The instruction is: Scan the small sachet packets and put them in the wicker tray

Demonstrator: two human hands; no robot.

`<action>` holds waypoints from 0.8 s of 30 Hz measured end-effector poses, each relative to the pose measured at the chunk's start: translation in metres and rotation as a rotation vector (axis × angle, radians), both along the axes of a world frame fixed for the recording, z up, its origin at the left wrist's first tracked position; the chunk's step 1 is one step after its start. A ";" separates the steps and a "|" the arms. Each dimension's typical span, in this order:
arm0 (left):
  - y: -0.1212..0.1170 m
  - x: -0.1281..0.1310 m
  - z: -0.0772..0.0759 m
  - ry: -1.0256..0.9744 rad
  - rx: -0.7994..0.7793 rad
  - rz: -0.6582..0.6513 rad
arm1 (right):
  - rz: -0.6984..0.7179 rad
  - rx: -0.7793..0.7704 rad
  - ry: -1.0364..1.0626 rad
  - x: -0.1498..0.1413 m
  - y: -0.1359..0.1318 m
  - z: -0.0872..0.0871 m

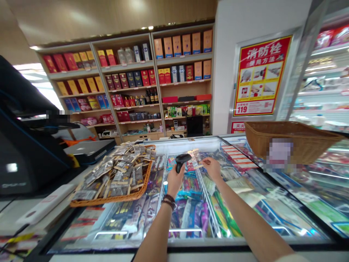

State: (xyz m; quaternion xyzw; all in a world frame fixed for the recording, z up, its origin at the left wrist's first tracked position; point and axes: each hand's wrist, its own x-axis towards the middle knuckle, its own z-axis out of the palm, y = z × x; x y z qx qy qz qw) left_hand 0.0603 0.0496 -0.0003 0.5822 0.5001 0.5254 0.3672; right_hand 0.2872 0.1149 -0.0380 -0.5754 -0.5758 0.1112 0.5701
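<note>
holding a packet [194, 157] just beside a barcode scanner [181, 162], the right hand [213, 169] pinches it between closed fingertips, while the left hand [174, 181] grips the scanner with closed fingers, both raised above a chest freezer [180, 242].

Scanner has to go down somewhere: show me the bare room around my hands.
Bare room shows on the white counter, between the wicker tray and the black till. Crowded: the tray, heaped with sachets, and the freezer, its bins packed with packets below your left hand and right hand.
</note>
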 end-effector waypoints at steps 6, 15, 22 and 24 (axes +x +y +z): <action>-0.004 0.001 0.004 -0.043 0.010 -0.004 | -0.013 0.000 -0.008 -0.001 -0.001 0.001; -0.007 0.000 0.008 -0.059 0.021 -0.059 | 0.002 0.004 -0.005 -0.001 -0.003 0.003; -0.009 -0.001 0.010 -0.062 0.018 -0.071 | -0.023 0.005 -0.021 -0.002 -0.003 0.003; -0.009 -0.001 0.010 -0.069 0.013 -0.077 | -0.027 0.005 -0.021 -0.002 -0.002 0.002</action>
